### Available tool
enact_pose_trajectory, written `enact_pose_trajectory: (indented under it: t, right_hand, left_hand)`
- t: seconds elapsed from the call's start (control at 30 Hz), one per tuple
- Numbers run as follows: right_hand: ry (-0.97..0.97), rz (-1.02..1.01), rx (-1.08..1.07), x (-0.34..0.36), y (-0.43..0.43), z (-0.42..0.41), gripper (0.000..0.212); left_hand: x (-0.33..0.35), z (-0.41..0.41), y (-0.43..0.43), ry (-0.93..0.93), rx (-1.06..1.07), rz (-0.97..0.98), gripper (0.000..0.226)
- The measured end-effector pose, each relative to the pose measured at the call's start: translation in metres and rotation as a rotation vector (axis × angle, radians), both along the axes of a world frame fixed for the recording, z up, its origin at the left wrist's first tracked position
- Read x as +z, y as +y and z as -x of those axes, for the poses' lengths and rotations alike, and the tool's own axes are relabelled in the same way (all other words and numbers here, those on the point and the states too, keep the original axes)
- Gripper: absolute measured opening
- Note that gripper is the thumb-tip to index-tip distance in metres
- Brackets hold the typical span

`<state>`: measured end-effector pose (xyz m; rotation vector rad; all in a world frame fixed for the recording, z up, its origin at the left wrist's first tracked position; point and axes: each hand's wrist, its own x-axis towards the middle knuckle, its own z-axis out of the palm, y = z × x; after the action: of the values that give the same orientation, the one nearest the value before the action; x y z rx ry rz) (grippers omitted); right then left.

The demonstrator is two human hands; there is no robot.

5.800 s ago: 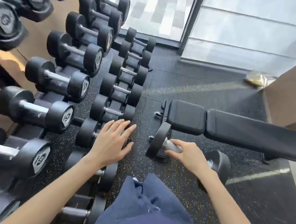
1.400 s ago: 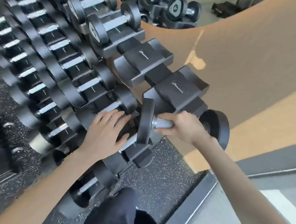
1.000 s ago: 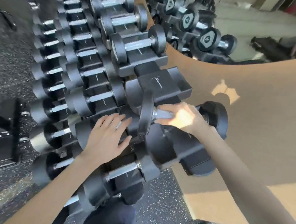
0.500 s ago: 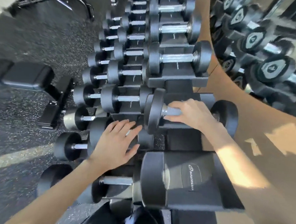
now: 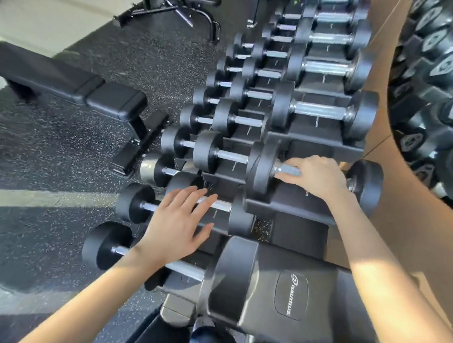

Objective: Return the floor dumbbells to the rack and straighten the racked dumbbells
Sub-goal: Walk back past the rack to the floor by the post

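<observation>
Head view: the dumbbell (image 5: 317, 177) was seen lying across a cradle on the top tier of the rack (image 5: 292, 291), where half a second earlier it had been held just above that slot, and some seconds before it had been gripped on the floor beside the bench (image 5: 65, 85). The right hand (image 5: 316, 177) was closed over the steel handle, its fingers (image 5: 287, 173) wrapped around the bar between the two black heads. Whether the weight had been fully released onto the cradle could not be told. The left hand (image 5: 179, 221) was spread flat, fingers wide and holding nothing, resting on the handle of a middle-tier dumbbell (image 5: 212, 210), much as it had been in the earlier frames. The return of this dumbbell was judged nearly complete; release and squaring of it against its neighbours were judged to remain. An empty cradle was visible nearest the camera.
</observation>
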<state>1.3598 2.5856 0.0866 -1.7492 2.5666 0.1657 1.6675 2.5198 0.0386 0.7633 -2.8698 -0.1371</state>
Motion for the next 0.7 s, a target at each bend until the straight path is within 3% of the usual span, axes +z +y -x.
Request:
enact_pose_trajectory:
  t: [0.23, 0.37, 0.7]
  right_hand:
    - [-0.023, 0.368, 0.006, -0.018, 0.037, -0.057, 0.055]
    - [-0.034, 0.500, 0.149, -0.011, 0.044, -0.124, 0.056]
    - [-0.085, 0.207, 0.332, -0.053, -0.005, -0.269, 0.067]
  left_hand:
    - [0.001, -0.037, 0.009, 0.022, 0.156, 0.029, 0.051]
    - [0.006, -0.067, 0.014, -0.011, 0.275, 0.022, 0.055]
    - [-0.012, -0.191, -0.004, 0.026, 0.459, -0.048, 0.054]
